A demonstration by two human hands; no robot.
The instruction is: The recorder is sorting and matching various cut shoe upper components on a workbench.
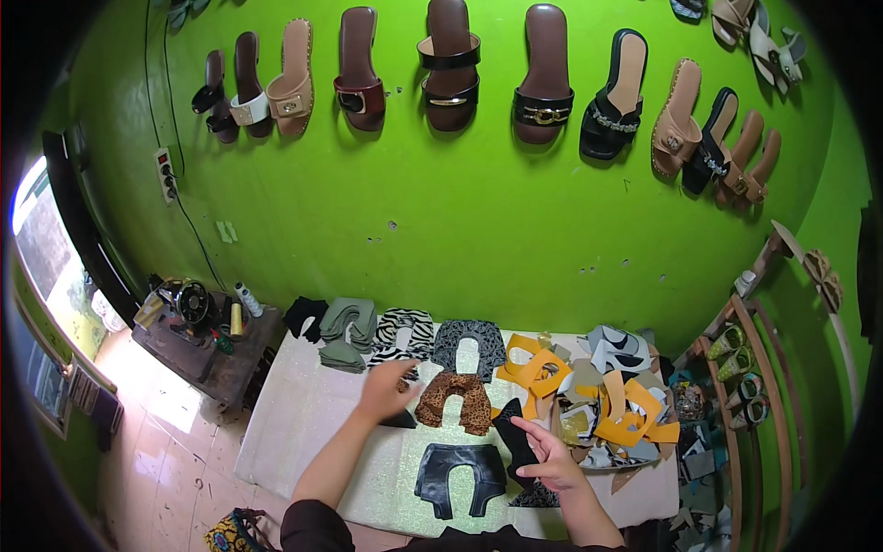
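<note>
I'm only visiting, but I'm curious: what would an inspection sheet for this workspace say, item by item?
Surface: pale, glittery table cover, partly bare.
Job's things: leopard-print pieces, arch-shaped; zebra-print pieces behind the left hand; black arch-shaped piece near the front edge; dark narrow piece by the right hand.
Clutter: jumbled heap of cut pieces, yellow, white and grey, on the right.
Hands: left, grip unclear; right, open, thumb apart from the fingers, contact unclear.
Cables: dark cable running down the wall from a power strip; none seen on the table.
Surroundings: green wall hung with sandals; sewing machine at left; wooden rack at right.
</note>
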